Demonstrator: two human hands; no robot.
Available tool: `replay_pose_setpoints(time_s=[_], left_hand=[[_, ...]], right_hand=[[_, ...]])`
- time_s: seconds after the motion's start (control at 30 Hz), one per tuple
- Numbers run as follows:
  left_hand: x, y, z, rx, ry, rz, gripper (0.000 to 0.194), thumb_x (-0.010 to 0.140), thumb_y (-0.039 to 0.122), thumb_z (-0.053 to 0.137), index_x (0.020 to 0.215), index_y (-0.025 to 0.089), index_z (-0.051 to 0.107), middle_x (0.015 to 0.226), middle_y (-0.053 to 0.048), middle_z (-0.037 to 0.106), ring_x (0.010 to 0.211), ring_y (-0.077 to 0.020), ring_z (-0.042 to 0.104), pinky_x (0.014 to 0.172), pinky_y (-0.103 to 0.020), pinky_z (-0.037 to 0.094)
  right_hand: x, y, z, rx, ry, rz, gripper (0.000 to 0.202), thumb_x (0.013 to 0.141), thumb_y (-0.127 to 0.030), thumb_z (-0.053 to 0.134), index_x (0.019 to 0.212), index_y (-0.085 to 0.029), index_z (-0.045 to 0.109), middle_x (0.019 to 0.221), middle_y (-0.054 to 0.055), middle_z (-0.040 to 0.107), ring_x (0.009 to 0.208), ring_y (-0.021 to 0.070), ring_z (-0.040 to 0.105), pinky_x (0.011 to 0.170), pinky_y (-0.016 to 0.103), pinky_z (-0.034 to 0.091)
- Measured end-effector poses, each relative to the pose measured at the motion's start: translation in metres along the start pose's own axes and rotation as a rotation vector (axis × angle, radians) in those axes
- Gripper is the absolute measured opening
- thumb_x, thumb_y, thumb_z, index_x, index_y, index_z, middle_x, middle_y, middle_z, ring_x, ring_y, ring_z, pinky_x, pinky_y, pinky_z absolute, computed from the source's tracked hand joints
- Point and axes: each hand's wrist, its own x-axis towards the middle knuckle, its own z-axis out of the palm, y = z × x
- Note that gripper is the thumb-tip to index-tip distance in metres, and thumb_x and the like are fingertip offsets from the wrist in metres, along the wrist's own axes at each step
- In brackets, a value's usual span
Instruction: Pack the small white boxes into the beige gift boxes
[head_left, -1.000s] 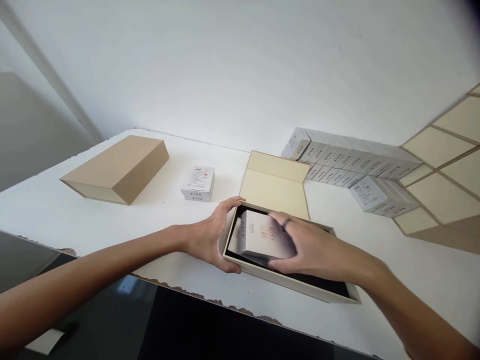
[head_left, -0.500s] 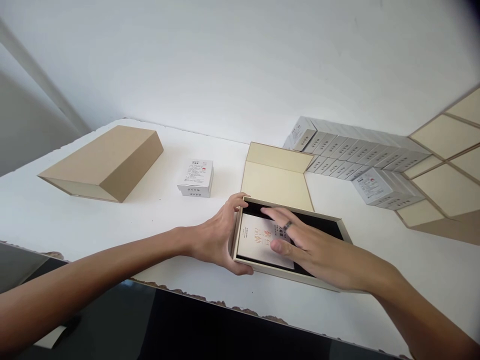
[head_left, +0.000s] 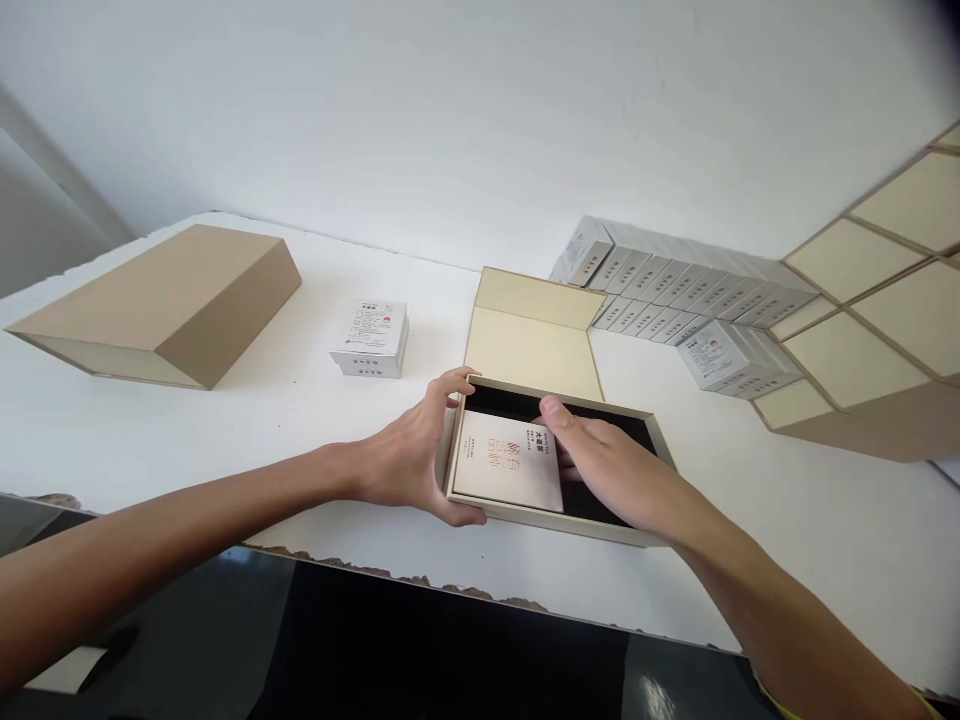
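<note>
An open cream gift box (head_left: pixel 555 524) with a black inside lies near the table's front edge, its lid (head_left: pixel 532 350) folded back toward the wall. In its left part sits a white printed carton (head_left: pixel 499 475). My left hand (head_left: pixel 420 455) grips the box's left end, thumb at the front side and fingers at the back corner. My right hand (head_left: pixel 607 455) reaches into the box at the carton's right edge, thumb raised; its other fingers are mostly hidden behind the palm and carton, and what they hold, if anything, cannot be made out.
Two small white boxes (head_left: pixel 373 335) are stacked left of the lid. A closed tan box (head_left: pixel 165 290) stands at the far left. Rows of small white boxes (head_left: pixel 675 285) line the back right, beside stacked cream boxes (head_left: pixel 855 350). The white table (head_left: pixel 270 440) has a chipped front edge.
My right hand has moved off the carton's top to its right edge, and its fingers have gone down into the box. My left hand keeps its grip. The view has shifted slightly.
</note>
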Motion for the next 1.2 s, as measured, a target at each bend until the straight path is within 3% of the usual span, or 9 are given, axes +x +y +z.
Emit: replay_pose_setpoints(time_s=[0.17,0.27,0.53,0.7,0.77,0.87,0.93,1.07,1.2], left_hand=[[0.0,0.002,0.001,0.01,0.009,-0.02,0.11,0.056,0.048,0.092,0.135,0.031,0.017,0.152,-0.018,0.022,0.141,-0.042,0.033,0.112,-0.063,0.04],[-0.001,0.001,0.001,0.0,0.011,-0.031,0.11,0.054,0.046,0.093,0.133,0.031,0.018,0.152,-0.02,0.022,0.141,-0.0426,0.034,0.111,-0.063,0.041],[-0.004,-0.001,0.004,-0.014,0.022,-0.048,0.119,0.052,0.048,0.094,0.138,0.031,0.014,0.154,-0.021,0.019,0.142,-0.0435,0.035,0.111,-0.063,0.042],[-0.015,0.012,-0.006,0.094,-0.015,-0.025,0.135,0.05,0.058,0.094,0.147,0.032,0.004,0.162,-0.023,-0.003,0.153,-0.0467,0.008,0.118,-0.068,0.028],[-0.019,0.017,-0.015,0.154,0.128,-0.022,0.124,0.058,0.059,0.091,0.146,0.033,0.007,0.164,-0.021,0.001,0.151,-0.0447,0.017,0.117,-0.066,0.031],[-0.018,0.019,-0.036,0.368,0.571,-0.213,0.079,0.081,0.047,0.076,0.137,0.028,0.024,0.154,-0.019,0.032,0.135,-0.0341,0.046,0.109,-0.054,0.044],[-0.012,0.017,-0.052,0.578,0.749,-0.445,0.07,0.08,0.043,0.075,0.129,0.021,0.03,0.146,-0.02,0.039,0.133,-0.035,0.047,0.106,-0.052,0.044],[0.007,0.011,-0.072,0.666,0.525,-0.889,0.086,0.072,0.059,0.075,0.129,0.016,0.028,0.138,-0.023,0.047,0.124,-0.0419,0.055,0.098,-0.051,0.046],[0.021,0.012,-0.072,0.621,0.388,-1.012,0.074,0.067,0.049,0.077,0.12,0.017,0.037,0.114,-0.021,0.063,0.104,-0.0434,0.064,0.083,-0.048,0.049]], right_hand=[[0.0,0.001,-0.007,-0.086,-0.032,-0.045,0.075,0.088,-0.078,0.046,0.138,-0.023,0.057,0.137,0.011,0.062,0.12,0.0301,0.06,0.101,0.043,0.048],[-0.003,-0.009,-0.004,-0.24,-0.162,-0.142,0.103,0.07,-0.073,0.073,0.153,-0.024,0.037,0.145,0.012,0.053,0.125,0.0324,0.056,0.094,0.04,0.051],[-0.005,-0.027,0.005,-0.456,-0.086,-0.328,0.044,0.068,-0.055,0.077,0.097,-0.026,0.059,0.097,0.001,0.066,0.088,0.0227,0.062,0.066,0.033,0.047],[-0.007,-0.029,0.005,-0.499,-0.07,-0.319,0.056,0.067,-0.057,0.076,0.109,-0.024,0.061,0.101,0.004,0.067,0.091,0.0262,0.062,0.073,0.036,0.048],[-0.008,-0.027,0.006,-0.507,-0.079,-0.3,0.068,0.068,-0.058,0.075,0.123,-0.022,0.059,0.108,0.007,0.067,0.1,0.0289,0.061,0.079,0.038,0.049],[-0.008,-0.021,0.008,-0.531,-0.06,-0.317,0.084,0.07,-0.061,0.072,0.14,-0.019,0.051,0.121,0.011,0.065,0.115,0.0336,0.057,0.09,0.042,0.048],[-0.007,-0.018,0.008,-0.546,-0.036,-0.355,0.083,0.072,-0.063,0.07,0.14,-0.019,0.052,0.129,0.013,0.062,0.122,0.0354,0.054,0.095,0.043,0.047],[-0.006,-0.02,0.009,-0.561,-0.053,-0.34,0.088,0.074,-0.065,0.068,0.145,-0.017,0.05,0.136,0.014,0.06,0.126,0.0357,0.052,0.101,0.045,0.045],[-0.015,-0.021,0.01,-0.553,-0.086,-0.302,0.1,0.076,-0.069,0.066,0.155,-0.017,0.037,0.139,0.013,0.058,0.133,0.0358,0.046,0.107,0.05,0.043]])
